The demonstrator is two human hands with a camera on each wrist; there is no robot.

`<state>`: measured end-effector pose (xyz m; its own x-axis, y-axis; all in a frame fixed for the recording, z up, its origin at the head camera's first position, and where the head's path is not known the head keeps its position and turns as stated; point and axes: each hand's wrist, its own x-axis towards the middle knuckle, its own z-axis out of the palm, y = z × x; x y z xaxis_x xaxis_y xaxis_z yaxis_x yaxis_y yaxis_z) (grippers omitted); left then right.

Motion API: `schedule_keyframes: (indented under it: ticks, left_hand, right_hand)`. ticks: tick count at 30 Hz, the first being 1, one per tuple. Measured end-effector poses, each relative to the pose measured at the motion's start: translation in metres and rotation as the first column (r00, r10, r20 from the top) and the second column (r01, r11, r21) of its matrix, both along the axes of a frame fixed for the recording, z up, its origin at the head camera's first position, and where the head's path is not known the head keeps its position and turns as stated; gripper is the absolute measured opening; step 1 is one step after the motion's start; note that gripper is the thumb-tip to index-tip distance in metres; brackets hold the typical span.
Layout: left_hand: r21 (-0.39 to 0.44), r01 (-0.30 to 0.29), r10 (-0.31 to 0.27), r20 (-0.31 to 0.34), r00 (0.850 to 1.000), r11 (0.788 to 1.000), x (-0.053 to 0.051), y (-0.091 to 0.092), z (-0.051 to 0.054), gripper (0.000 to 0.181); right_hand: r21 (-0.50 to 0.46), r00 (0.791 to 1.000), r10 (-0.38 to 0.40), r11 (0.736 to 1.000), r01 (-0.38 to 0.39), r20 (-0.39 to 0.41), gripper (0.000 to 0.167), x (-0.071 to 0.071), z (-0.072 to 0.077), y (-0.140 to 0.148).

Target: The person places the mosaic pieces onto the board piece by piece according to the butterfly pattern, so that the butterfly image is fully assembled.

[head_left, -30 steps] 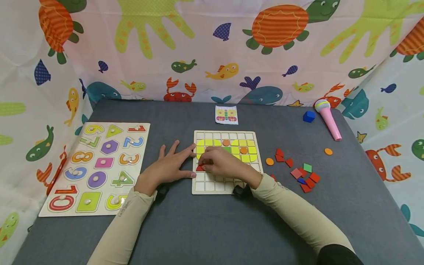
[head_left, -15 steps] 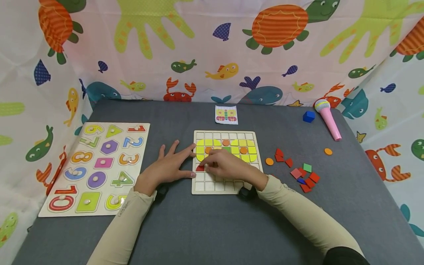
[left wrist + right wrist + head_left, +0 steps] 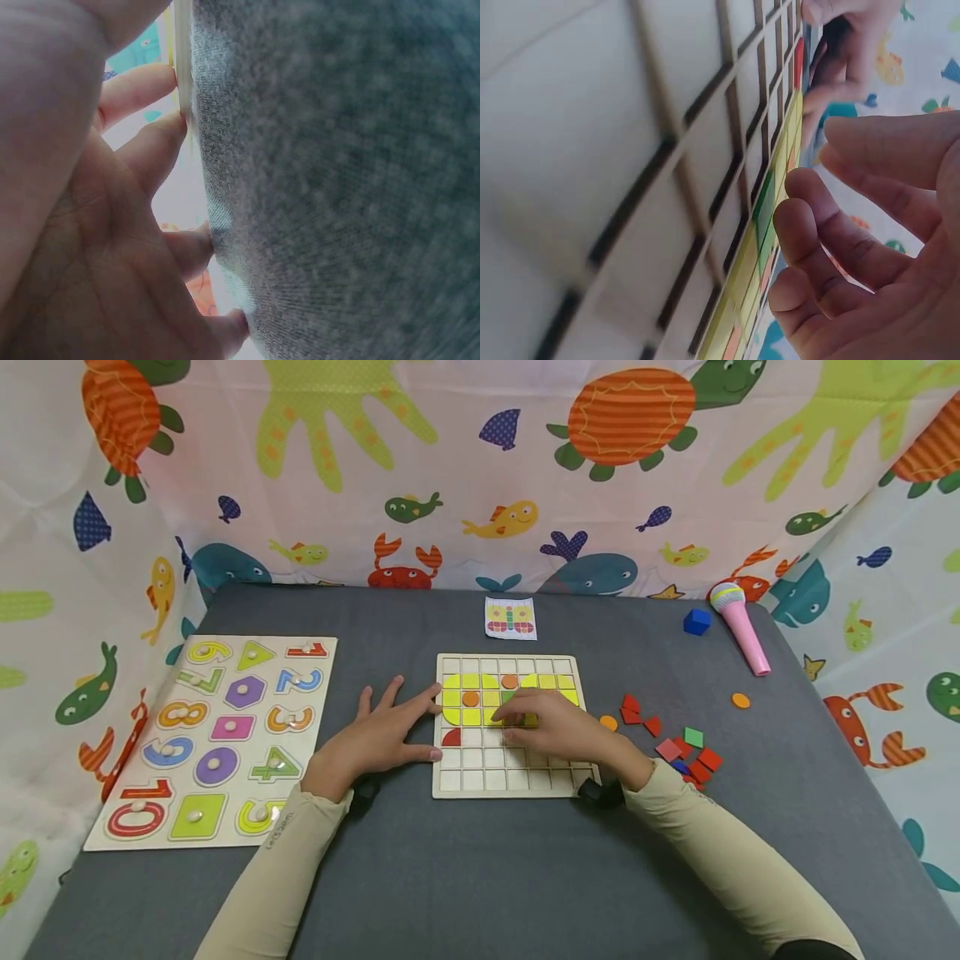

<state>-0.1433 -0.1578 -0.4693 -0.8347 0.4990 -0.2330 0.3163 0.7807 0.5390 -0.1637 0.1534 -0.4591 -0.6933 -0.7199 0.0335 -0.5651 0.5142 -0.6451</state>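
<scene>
A wooden grid board [image 3: 483,782] lies mid-table, with yellow, orange and green tiles filling several upper cells. In its left column sits a red quarter-round tile [image 3: 452,737]. My left hand [image 3: 375,742] has its fingers spread, fingertips and thumb against the board's left edge; the left wrist view shows the fingers [image 3: 154,150] meeting that edge. Over the right middle of the board hovers my right hand [image 3: 562,727], its fingers loosely bent, hiding some tiles. No piece shows between its fingers [image 3: 799,229] in the right wrist view.
Loose red tiles [image 3: 709,759], a green square tile [image 3: 693,737] and orange discs [image 3: 740,701] lie to the right. Behind them are a blue cube [image 3: 697,622] and a pink toy microphone [image 3: 746,635]. A pattern card [image 3: 511,619] lies behind the board; a knob puzzle [image 3: 272,702] lies left.
My right hand has let go of the red quarter-round tile, which now lies in the left column, and moved right across the board. My left hand stays at the edge.
</scene>
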Motion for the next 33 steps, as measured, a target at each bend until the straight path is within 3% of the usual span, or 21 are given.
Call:
schedule_keyframes:
  ticks: [11,18,33]
  left_hand:
    - [0.001,-0.007,0.007,0.009,1.0,1.0,-0.001,0.0,0.0,0.102]
    - [0.003,-0.007,0.007,0.011,1.0,1.0,-0.001,0.001,0.001,0.103]
    - [-0.006,-0.012,0.012,0.019,1.0,1.0,-0.001,0.0,0.001,0.101]
  right_hand:
    - [-0.051,0.993,-0.115,0.992,0.116,0.02,0.027,-0.002,0.003,0.051]
    - [-0.029,0.979,-0.196,0.98,0.198,0.061,0.028,-0.002,0.005,0.083]
    - [0.026,0.952,-0.303,0.953,0.302,0.046,0.029,0.006,0.001,0.148]
